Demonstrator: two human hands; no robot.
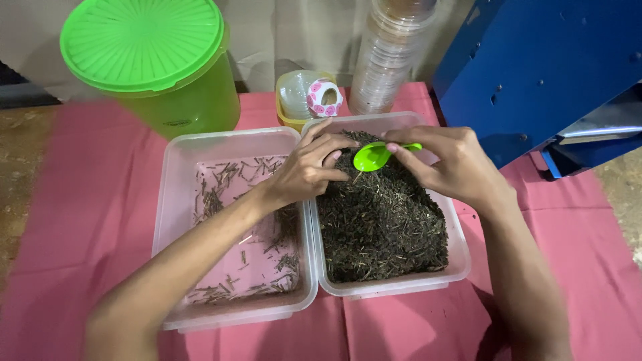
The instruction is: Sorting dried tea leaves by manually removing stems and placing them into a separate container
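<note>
Pinched on the green scoop's (374,156) handle, the right hand (449,162) points its bowl toward nine o'clock, where the left hand's (309,168) loosely curled grip waits.

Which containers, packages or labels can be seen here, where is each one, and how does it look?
Green bucket: back left, round, ribbed lid.
Left tray: clear, few dry stems.
Right tray: clear, full of dark dried leaves.
Stack of clear cups: back centre, tall.
Tape roll: white with pink pattern, in a yellow tub.
</note>
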